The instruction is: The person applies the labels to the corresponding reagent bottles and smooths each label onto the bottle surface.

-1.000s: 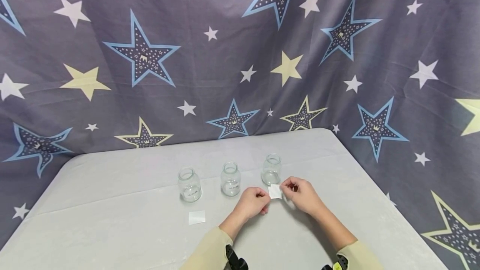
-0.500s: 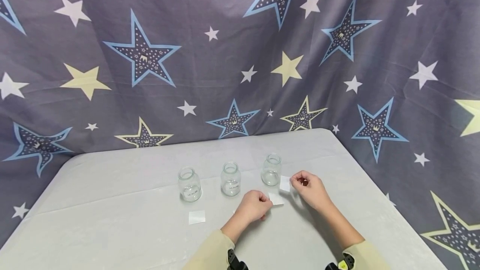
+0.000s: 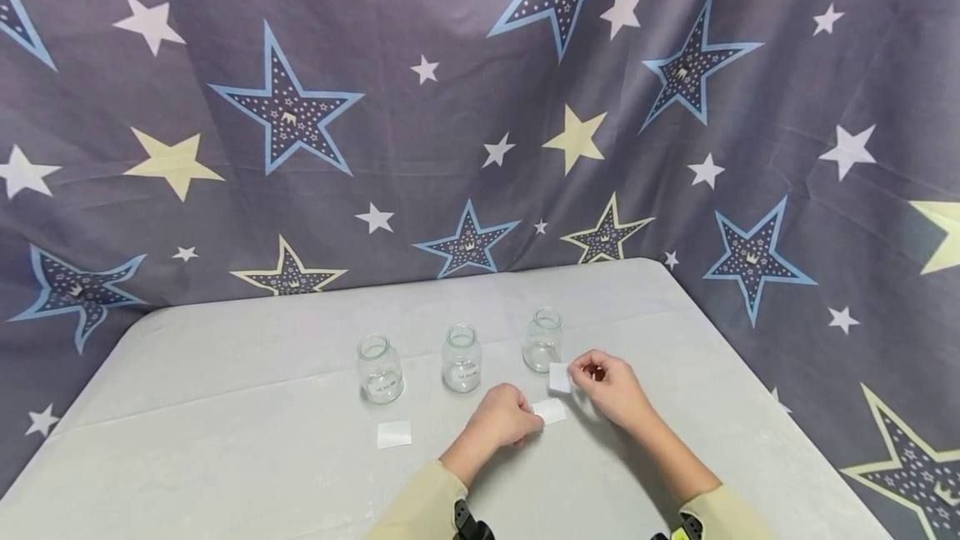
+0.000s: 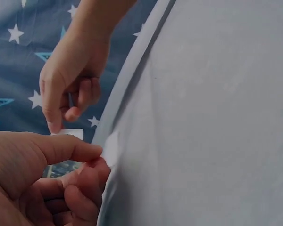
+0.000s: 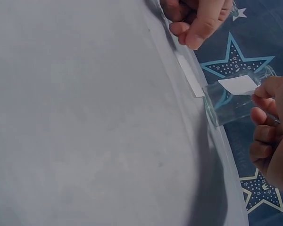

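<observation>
My right hand [image 3: 613, 390] pinches a small white square label [image 3: 559, 377] by its right edge, in front of the right glass jar [image 3: 543, 342]. In the right wrist view the label [image 5: 237, 85] looks flat and overlaps the clear jar behind it. Lower and to the left, my left hand [image 3: 504, 417] pinches a white slip of backing paper [image 3: 550, 412] between thumb and forefinger, close over the table. The left wrist view shows that slip [image 4: 112, 149] at the fingertips, with the other fingers curled in. Label and slip are apart.
A middle jar [image 3: 461, 358] and a left jar [image 3: 379, 370] stand in a row with the right one, all lidless; both carry small printed text. Another white slip [image 3: 393, 434] lies before the left jar. A star-patterned curtain [image 3: 420, 140] borders the white-covered table [image 3: 225, 457].
One white square between both hands has come apart into two pieces. The right hand moved off to the right with the label, then back left and down; the left hand shifted slightly nearer.
</observation>
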`<state>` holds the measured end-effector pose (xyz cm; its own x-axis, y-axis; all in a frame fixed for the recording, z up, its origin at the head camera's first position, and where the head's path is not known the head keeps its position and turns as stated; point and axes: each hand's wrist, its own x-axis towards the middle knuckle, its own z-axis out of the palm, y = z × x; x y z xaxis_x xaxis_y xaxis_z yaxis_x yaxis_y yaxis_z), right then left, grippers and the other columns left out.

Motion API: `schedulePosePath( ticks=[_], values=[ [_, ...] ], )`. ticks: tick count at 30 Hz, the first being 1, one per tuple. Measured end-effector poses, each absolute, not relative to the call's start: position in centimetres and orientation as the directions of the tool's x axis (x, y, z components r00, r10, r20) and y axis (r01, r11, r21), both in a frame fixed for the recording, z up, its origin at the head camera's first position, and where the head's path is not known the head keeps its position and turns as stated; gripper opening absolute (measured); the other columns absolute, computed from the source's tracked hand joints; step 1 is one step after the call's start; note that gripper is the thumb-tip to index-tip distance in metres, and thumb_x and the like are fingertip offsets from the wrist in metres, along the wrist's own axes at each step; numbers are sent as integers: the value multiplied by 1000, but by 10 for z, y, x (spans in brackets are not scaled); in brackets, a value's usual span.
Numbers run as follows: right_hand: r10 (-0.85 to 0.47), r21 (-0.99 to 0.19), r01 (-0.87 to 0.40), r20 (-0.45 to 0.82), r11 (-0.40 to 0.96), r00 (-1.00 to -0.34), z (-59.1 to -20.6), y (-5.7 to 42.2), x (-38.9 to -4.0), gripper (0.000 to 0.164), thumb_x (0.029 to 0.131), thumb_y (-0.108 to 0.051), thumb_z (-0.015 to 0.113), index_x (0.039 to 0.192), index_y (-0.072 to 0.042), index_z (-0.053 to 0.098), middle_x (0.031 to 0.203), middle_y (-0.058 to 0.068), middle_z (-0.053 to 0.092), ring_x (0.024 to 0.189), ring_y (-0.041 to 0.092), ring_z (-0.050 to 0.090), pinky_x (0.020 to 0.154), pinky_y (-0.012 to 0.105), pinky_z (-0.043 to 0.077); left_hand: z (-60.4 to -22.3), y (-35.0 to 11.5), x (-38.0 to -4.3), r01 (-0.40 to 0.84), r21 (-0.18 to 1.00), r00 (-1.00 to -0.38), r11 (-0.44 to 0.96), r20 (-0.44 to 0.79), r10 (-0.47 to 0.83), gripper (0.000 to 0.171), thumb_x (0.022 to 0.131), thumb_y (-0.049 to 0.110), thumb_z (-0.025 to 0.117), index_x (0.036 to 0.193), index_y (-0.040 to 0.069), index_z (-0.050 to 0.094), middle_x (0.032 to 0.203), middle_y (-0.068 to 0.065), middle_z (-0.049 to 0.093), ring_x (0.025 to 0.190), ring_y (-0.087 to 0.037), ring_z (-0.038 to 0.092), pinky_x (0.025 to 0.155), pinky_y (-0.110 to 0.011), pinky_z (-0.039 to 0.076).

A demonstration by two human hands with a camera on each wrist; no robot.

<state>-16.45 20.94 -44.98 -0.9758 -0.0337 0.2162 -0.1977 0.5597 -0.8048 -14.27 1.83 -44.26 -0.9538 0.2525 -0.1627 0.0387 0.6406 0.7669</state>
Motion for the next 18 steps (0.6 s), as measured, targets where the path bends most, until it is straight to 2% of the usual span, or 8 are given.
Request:
schedulePosePath(
  ticks=[5, 11, 18],
  values=[
    [-44, -806, -206, 218, 555, -975, -452, 205, -163, 4, 83, -12, 67, 81, -9, 67, 67, -1, 56, 59, 4, 44, 54, 19, 37, -438, 17, -143, 45, 801, -948, 597, -154, 278, 16, 74, 16, 70, 61, 7, 67, 43, 0, 53, 40, -7, 43, 41, -20, 33],
    [-77, -794, -256, 258, 551, -963, -455, 199, -160, 4, 84, -14, 68, 81, -11, 67, 64, -4, 53, 56, 3, 42, 51, 19, 37, -439, 20, -149, 81, 903, -966, 422, -33, 257, 12, 81, 13, 66, 78, 2, 71, 62, -11, 65, 46, -5, 50, 45, -19, 41],
    [-192, -697, -471, 443, 541, -876, -459, 193, -157, 8, 85, -14, 67, 81, -7, 67, 65, -9, 51, 56, -2, 39, 49, 19, 37, -446, 24, -158, 22, 974, -980, 226, -24, 197, 17, 83, 12, 66, 88, -3, 71, 74, -18, 68, 49, -4, 53, 52, -27, 52]
  ],
)
